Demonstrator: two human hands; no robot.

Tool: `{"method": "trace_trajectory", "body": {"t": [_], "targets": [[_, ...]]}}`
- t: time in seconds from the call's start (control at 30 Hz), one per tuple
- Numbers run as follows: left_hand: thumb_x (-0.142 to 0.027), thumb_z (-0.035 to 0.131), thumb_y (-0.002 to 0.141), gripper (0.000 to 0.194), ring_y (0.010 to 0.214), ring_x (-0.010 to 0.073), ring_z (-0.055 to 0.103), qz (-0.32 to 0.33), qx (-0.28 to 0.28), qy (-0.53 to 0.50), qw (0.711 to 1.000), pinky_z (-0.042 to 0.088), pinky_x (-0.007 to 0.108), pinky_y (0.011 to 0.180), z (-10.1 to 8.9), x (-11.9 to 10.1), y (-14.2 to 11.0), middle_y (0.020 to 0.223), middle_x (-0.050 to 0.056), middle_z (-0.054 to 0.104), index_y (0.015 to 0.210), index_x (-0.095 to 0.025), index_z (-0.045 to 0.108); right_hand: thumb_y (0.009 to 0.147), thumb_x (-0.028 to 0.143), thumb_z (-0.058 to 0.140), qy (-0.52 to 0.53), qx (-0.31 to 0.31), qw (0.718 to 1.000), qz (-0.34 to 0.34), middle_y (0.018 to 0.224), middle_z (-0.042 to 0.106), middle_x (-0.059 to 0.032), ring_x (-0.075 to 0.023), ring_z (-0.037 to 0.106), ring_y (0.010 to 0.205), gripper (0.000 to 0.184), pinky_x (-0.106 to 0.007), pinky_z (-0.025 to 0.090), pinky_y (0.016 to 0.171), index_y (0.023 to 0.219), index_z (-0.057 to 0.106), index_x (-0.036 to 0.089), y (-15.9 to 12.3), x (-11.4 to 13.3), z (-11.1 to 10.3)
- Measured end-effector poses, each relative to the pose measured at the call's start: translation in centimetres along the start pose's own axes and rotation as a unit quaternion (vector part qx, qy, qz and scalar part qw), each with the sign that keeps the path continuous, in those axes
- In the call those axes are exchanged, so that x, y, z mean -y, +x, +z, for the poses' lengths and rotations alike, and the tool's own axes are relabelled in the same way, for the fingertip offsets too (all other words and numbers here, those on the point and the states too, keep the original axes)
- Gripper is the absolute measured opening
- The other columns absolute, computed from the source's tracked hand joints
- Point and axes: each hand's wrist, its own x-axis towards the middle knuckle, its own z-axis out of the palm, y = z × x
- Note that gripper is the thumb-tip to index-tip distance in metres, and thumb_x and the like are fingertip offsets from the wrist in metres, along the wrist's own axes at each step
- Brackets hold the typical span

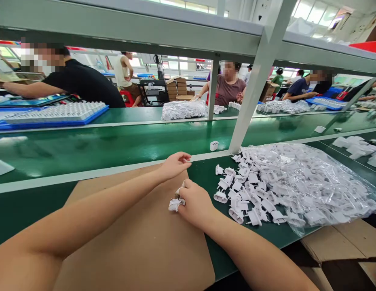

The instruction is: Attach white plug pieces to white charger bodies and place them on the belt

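Note:
Over the far edge of the brown cardboard sheet (139,242), my left hand (176,165) reaches out with its fingers extended and thumb apart; I see nothing in it. A white plug housing (175,204) is gripped in the closed fingers of my right hand (196,203), just above the cardboard. Those fingers partly hide it, and a small metallic bit shows beside it. To the right lies a loose heap of white two-pin plug pieces (254,214), spilling from a clear plastic bag (321,182) full of them. A white charger block (214,146) stands on the belt beyond my left hand.
A green conveyor belt (130,143) runs across, with a metal post (251,89) and overhead shelf beam (145,24). More white parts (354,145) lie at right, above an open cardboard box (342,242). Co-workers sit opposite, near blue trays (85,117) of white parts.

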Motion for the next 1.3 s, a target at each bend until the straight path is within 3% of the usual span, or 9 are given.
{"method": "trace_trajectory", "body": {"t": [0.1,0.3,0.5,0.67,0.8,0.9,1.03,1.13,1.3], "targets": [[-0.031,0.07,0.083,0.044,0.118,0.0294,0.065,0.009,-0.02,0.086,0.996,0.05,0.041,0.107,2.1,-2.0,4.8,0.126,0.018,0.069,0.12,-0.009,0.067,0.078,0.012,0.067,0.029,0.029,0.999,-0.017,0.097,0.064,-0.0035,-0.0175,0.057,0.083,0.017,-0.028,0.032,0.062,0.092,0.071,0.02,0.5,-0.6,0.4],[-0.046,0.09,0.069,0.079,0.139,0.0383,0.05,-0.028,-0.042,0.113,0.992,0.04,0.041,0.116,5.4,-4.4,10.6,0.145,0.024,0.059,0.133,-0.007,0.063,0.078,0.002,0.059,0.058,0.034,0.997,-0.034,0.09,0.063,-0.0041,-0.0184,0.058,0.084,0.019,-0.028,0.037,0.071,0.079,0.068,0.019,1.4,-1.4,1.2],[-0.033,0.077,0.087,0.034,0.113,0.0265,0.067,-0.047,-0.019,0.04,0.998,0.05,0.032,0.097,5.4,-3.3,12.4,0.124,0.014,0.073,0.115,-0.015,0.074,0.083,0.008,0.057,0.038,0.036,0.996,-0.077,0.094,0.063,-0.0057,-0.0215,0.061,0.09,0.015,-0.029,0.039,0.071,0.077,0.065,0.02,1.8,-1.9,1.2],[-0.043,0.059,0.101,0.041,0.096,0.018,0.071,-0.035,0.034,-0.093,0.995,0.055,0.027,0.085,2.8,-2.2,7.2,0.116,0.013,0.075,0.126,-0.012,0.07,0.082,0.01,0.059,0.017,0.017,0.999,-0.049,0.084,0.062,-0.0039,-0.0187,0.058,0.078,0.015,-0.029,0.037,0.067,0.071,0.063,0.019,1.4,-1.7,0.7],[-0.047,0.067,0.096,0.037,0.084,0.0153,0.071,-0.15,0.104,-0.423,0.888,0.057,0.025,0.078,-1.5,-1.5,0.0,0.105,0.014,0.077,0.105,-0.012,0.075,0.083,0.016,0.065,0.035,0.011,0.999,-0.027,0.078,0.061,-0.0021,-0.0158,0.055,0.069,0.014,-0.028,0.033,0.063,0.069,0.064,0.019,1.1,-1.3,0.4],[-0.051,0.068,0.095,0.04,0.085,0.0139,0.071,-0.156,0.128,-0.478,0.855,0.056,0.023,0.078,-4.5,-1.5,-5.3,0.109,0.014,0.077,0.104,-0.013,0.076,0.085,0.025,0.067,0.086,0.001,0.996,-0.014,0.077,0.062,-0.0021,-0.0157,0.054,0.067,0.013,-0.029,0.035,0.062,0.073,0.068,0.02,1.2,-1.5,0.2],[-0.054,0.08,0.084,0.048,0.09,0.016,0.07,-0.062,0.069,-0.397,0.913,0.054,0.028,0.084,-5.8,-1.0,-10.6,0.11,0.011,0.077,0.111,-0.015,0.075,0.079,0.044,0.075,0.259,-0.039,0.964,0.049,0.081,0.068,-0.004,-0.0186,0.059,0.072,0.024,-0.033,0.043,0.069,0.085,0.074,0.021,1.7,-2.3,-0.6],[-0.046,0.084,0.079,0.046,0.093,0.018,0.068,-0.018,-0.011,-0.238,0.971,0.053,0.031,0.086,-4.8,0.3,-13.0,0.111,0.008,0.076,0.115,-0.019,0.074,0.063,0.048,0.089,0.447,-0.064,0.886,0.11,0.087,0.073,-0.0045,-0.0191,0.064,0.078,0.045,-0.034,0.049,0.075,0.095,0.073,0.022,2.0,-2.4,-1.6],[-0.038,0.077,0.085,0.03,0.102,0.0215,0.066,0.073,-0.063,-0.068,0.993,0.051,0.035,0.094,-2.5,2.9,-14.8,0.108,0.006,0.076,0.11,-0.021,0.076,0.053,0.046,0.097,0.576,-0.007,0.802,0.161,0.095,0.076,-0.0046,-0.0161,0.064,0.079,0.053,-0.03,0.051,0.073,0.094,0.074,0.022,2.0,-1.6,-2.6]]}}
